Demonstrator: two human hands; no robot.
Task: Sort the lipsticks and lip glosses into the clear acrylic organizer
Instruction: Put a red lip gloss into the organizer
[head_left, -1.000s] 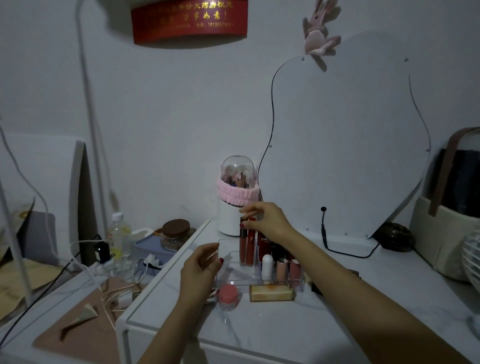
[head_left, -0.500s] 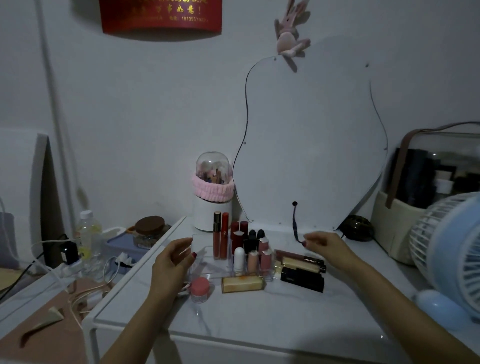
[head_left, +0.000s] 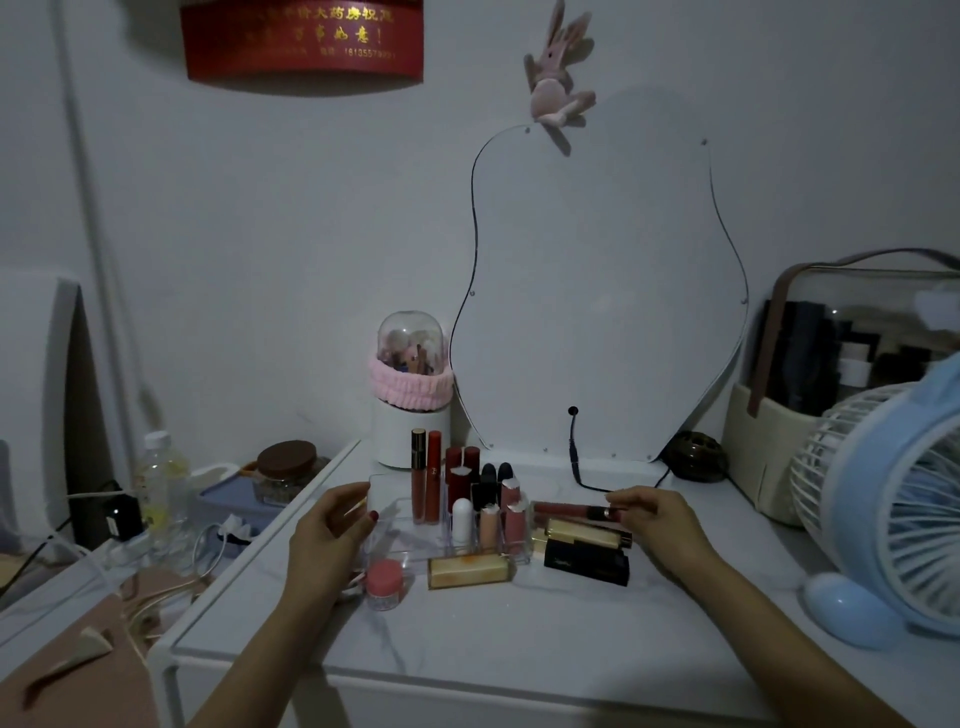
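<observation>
The organizer (head_left: 395, 525), a clear acrylic box, stands on the white marble-patterned table (head_left: 519, 639) in front of the mirror (head_left: 597, 312). At its left side we see the left hand (head_left: 327, 535), fingers curled round its left wall. Two tall lip glosses (head_left: 425, 483) stand upright in a back compartment; further right, shorter lipsticks (head_left: 488, 512) fill the small cells. A small pink jar (head_left: 384, 582) and a gold lipstick (head_left: 470, 570) lie just in front of the organizer. Right of it, the right hand (head_left: 660, 525) pinches the end of a dark red lip gloss (head_left: 576, 511), held level above a gold tube (head_left: 587, 532) and a black lipstick (head_left: 587, 562). A blue fan (head_left: 883, 509) stands at far right.
</observation>
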